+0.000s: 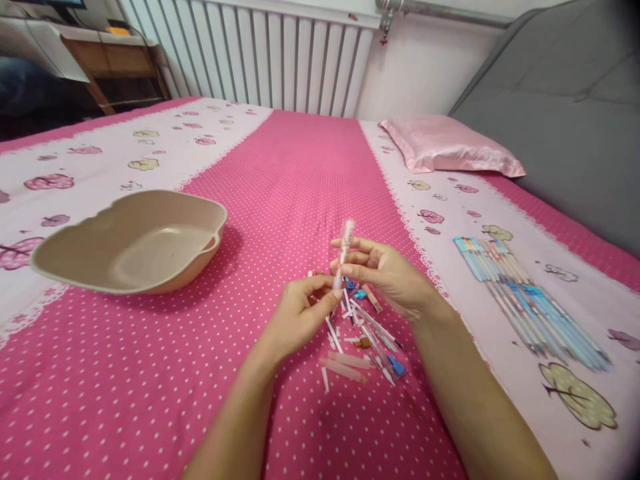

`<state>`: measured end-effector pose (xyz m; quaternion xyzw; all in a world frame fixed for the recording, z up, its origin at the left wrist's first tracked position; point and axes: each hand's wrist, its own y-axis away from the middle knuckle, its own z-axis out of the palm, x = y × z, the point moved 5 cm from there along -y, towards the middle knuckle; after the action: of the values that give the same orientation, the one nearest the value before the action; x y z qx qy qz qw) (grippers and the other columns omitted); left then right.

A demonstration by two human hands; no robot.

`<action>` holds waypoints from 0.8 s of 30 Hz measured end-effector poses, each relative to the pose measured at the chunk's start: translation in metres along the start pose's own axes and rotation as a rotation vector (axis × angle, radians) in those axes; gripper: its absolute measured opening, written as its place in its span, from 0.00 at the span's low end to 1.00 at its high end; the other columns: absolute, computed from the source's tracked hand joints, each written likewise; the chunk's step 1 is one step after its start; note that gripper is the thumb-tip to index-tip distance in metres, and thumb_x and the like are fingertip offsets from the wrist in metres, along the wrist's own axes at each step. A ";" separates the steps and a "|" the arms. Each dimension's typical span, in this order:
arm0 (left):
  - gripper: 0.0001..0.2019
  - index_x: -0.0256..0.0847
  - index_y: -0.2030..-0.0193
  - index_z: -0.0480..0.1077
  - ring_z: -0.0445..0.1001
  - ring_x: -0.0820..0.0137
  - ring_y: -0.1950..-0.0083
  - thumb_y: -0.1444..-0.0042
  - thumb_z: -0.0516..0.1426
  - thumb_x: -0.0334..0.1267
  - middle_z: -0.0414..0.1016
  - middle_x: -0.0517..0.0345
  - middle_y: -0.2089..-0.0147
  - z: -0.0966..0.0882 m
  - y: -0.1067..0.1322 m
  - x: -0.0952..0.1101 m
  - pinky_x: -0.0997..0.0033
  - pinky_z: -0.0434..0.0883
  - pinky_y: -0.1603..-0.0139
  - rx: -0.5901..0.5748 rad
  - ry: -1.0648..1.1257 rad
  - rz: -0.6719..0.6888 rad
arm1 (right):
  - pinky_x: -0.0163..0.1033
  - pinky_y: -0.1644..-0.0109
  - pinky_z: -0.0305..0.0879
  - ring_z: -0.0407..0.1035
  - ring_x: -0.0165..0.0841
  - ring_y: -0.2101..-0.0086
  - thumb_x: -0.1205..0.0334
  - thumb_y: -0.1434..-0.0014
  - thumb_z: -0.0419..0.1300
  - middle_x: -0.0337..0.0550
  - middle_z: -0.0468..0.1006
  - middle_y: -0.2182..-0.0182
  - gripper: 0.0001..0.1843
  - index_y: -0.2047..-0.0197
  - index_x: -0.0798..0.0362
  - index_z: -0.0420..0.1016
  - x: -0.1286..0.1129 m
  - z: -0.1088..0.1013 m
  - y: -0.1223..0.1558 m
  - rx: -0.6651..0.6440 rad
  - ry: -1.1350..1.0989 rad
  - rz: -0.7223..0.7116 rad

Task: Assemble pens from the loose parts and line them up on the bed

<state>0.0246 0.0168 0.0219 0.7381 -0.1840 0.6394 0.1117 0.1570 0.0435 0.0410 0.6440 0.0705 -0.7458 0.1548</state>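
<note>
Between my two hands a translucent pale pink pen barrel [347,239] stands nearly upright, with dark print near its top. My left hand [307,310] pinches its lower end between thumb and fingers. Higher up, the thumb and fingers of my right hand [383,273] close round its middle. Below them on the bedspread lies a loose pile of pen parts: thin white and clear tubes [373,327], pink barrels [347,367], a blue cap [397,365] and a brown piece [362,343]. My hands cover part of this pile.
A beige plastic basin [125,247] sits on the left of the pink bedspread [305,173]. To the right, pens [530,300] lie in two rows. A pink pillow [450,143] rests near the grey headboard [560,100]. A white radiator [265,57] lines the wall.
</note>
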 end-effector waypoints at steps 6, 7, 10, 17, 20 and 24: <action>0.13 0.35 0.64 0.72 0.63 0.73 0.71 0.43 0.55 0.44 0.68 0.59 0.72 0.000 0.000 0.000 0.73 0.61 0.69 0.005 0.000 -0.002 | 0.39 0.52 0.68 0.72 0.31 0.59 0.64 0.53 0.69 0.44 0.76 0.55 0.27 0.49 0.51 0.69 -0.003 0.001 0.002 -0.005 -0.042 -0.011; 0.13 0.35 0.64 0.72 0.63 0.73 0.72 0.43 0.55 0.44 0.68 0.59 0.73 0.000 0.000 0.000 0.73 0.61 0.70 0.005 0.001 -0.004 | 0.40 0.52 0.68 0.72 0.32 0.58 0.64 0.52 0.68 0.45 0.76 0.53 0.27 0.48 0.50 0.69 -0.002 0.002 0.002 -0.020 -0.056 -0.009; 0.12 0.35 0.65 0.72 0.63 0.73 0.71 0.44 0.55 0.43 0.68 0.59 0.72 -0.001 0.000 0.002 0.73 0.61 0.69 0.008 -0.003 -0.003 | 0.41 0.50 0.67 0.73 0.31 0.60 0.64 0.50 0.67 0.44 0.78 0.58 0.27 0.46 0.50 0.68 -0.001 0.003 0.002 -0.062 -0.057 -0.002; 0.12 0.35 0.65 0.72 0.64 0.73 0.71 0.44 0.55 0.43 0.69 0.58 0.72 0.000 0.000 0.000 0.73 0.62 0.69 0.004 -0.020 0.008 | 0.41 0.55 0.68 0.72 0.31 0.65 0.61 0.55 0.71 0.39 0.76 0.67 0.26 0.51 0.51 0.71 0.000 0.000 0.000 0.030 0.036 -0.007; 0.12 0.35 0.65 0.72 0.64 0.73 0.71 0.44 0.55 0.43 0.69 0.58 0.72 0.000 0.000 0.000 0.72 0.62 0.68 0.007 -0.006 -0.003 | 0.40 0.53 0.68 0.72 0.32 0.61 0.62 0.53 0.69 0.42 0.76 0.60 0.26 0.50 0.51 0.71 -0.001 0.000 0.000 0.010 0.015 -0.029; 0.12 0.34 0.65 0.72 0.65 0.72 0.71 0.44 0.55 0.43 0.69 0.58 0.72 0.000 0.000 0.001 0.72 0.62 0.68 0.004 0.004 -0.007 | 0.42 0.49 0.67 0.72 0.32 0.58 0.63 0.49 0.67 0.44 0.77 0.55 0.27 0.46 0.49 0.68 0.000 0.003 0.002 -0.068 -0.040 -0.020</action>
<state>0.0247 0.0166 0.0231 0.7377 -0.1800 0.6408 0.1128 0.1550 0.0411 0.0417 0.6226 0.0989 -0.7574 0.1705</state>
